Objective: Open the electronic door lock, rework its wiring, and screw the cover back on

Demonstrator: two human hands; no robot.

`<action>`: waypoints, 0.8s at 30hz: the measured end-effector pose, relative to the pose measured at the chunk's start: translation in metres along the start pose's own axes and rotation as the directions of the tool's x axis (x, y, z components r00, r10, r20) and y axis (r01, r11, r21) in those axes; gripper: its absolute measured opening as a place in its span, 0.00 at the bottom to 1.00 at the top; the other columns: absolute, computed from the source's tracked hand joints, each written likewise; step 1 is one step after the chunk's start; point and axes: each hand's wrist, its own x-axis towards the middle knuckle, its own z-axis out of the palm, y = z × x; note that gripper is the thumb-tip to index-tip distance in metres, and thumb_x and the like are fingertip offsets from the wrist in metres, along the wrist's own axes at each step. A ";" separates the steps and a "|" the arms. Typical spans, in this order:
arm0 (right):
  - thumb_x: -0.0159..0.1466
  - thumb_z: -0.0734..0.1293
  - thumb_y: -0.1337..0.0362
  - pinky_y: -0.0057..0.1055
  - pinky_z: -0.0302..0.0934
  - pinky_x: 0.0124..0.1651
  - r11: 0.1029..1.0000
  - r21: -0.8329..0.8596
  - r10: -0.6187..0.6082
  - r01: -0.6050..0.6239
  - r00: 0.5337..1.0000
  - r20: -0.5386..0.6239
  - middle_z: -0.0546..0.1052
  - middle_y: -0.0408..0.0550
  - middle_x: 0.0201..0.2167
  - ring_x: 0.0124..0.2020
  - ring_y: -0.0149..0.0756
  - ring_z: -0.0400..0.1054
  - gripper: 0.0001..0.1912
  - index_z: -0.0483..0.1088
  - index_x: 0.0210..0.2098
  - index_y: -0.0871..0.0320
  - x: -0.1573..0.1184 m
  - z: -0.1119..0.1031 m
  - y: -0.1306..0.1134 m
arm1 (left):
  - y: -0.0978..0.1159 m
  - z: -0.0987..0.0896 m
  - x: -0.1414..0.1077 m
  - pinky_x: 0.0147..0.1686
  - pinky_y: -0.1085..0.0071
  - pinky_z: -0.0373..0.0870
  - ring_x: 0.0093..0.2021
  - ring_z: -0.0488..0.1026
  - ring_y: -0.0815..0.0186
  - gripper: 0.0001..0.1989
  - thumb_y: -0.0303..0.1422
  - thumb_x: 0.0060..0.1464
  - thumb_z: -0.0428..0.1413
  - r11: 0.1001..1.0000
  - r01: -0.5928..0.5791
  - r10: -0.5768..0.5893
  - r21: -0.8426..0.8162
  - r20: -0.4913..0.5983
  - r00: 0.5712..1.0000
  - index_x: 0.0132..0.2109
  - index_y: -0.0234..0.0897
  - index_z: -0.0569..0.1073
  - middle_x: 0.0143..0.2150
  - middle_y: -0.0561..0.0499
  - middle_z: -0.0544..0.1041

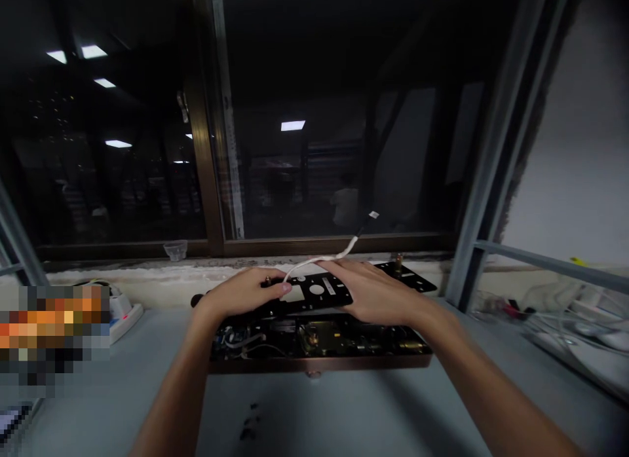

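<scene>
A long black plate with cut-outs (316, 289) is held above an open copper-coloured case (319, 364), its far edge raised. My left hand (248, 293) grips the plate's left part, with the thumb beside a white cable (322, 258). The cable rises from the plate and ends in a small white connector (374, 215) in the air. My right hand (376, 290) is closed around the plate's right part, fingers over the far edge. Circuit boards and thin wires (246, 339) show inside the case. Part of the plate is hidden under both hands.
Several small dark screws (250, 421) lie on the grey table (344, 418) in front of the case. A clear plastic cup (175, 249) stands on the window sill. A white power strip (126, 321) is at left, and tangled white cables (580, 326) lie at right.
</scene>
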 end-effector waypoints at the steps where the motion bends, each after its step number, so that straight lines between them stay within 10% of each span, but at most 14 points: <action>1: 0.57 0.61 0.58 0.39 0.54 0.49 1.000 -0.003 0.002 -0.002 1.000 0.010 0.67 0.51 0.50 0.50 0.45 0.61 0.31 0.51 0.59 0.50 0.000 0.000 0.000 | -0.004 0.001 0.002 0.41 0.72 0.61 0.41 0.71 0.61 0.14 0.40 0.54 0.49 1.000 -0.018 0.018 -0.006 -0.004 1.000 0.43 0.43 0.74 0.40 0.53 0.77; 9: 0.57 0.60 0.53 0.44 0.52 0.50 0.996 -0.057 0.074 -0.069 0.994 0.085 0.67 0.54 0.48 0.50 0.50 0.60 0.33 0.49 0.60 0.50 0.000 0.006 0.003 | -0.026 0.006 0.003 0.47 0.69 0.59 0.47 0.68 0.60 0.19 0.42 0.49 0.54 0.993 0.068 -0.060 -0.098 0.086 0.995 0.48 0.43 0.72 0.49 0.51 0.73; 16: 0.54 0.63 0.53 0.45 0.52 0.50 0.995 -0.036 0.094 -0.089 0.981 0.171 0.67 0.54 0.48 0.50 0.51 0.60 0.37 0.48 0.61 0.47 -0.002 0.006 0.001 | -0.021 0.018 0.016 0.44 0.70 0.60 0.41 0.69 0.62 0.10 0.37 0.49 0.54 0.974 -0.071 0.078 -0.213 0.022 0.997 0.27 0.37 0.75 0.38 0.51 0.76; 24: 0.53 0.63 0.46 0.45 0.51 0.53 0.990 0.069 0.104 -0.121 0.972 0.210 0.65 0.56 0.52 0.53 0.52 0.57 0.37 0.54 0.59 0.51 -0.003 0.004 0.003 | -0.015 0.021 0.017 0.38 0.70 0.61 0.35 0.69 0.63 0.09 0.36 0.48 0.54 0.944 -0.026 0.015 -0.329 -0.036 0.999 0.29 0.35 0.74 0.31 0.49 0.75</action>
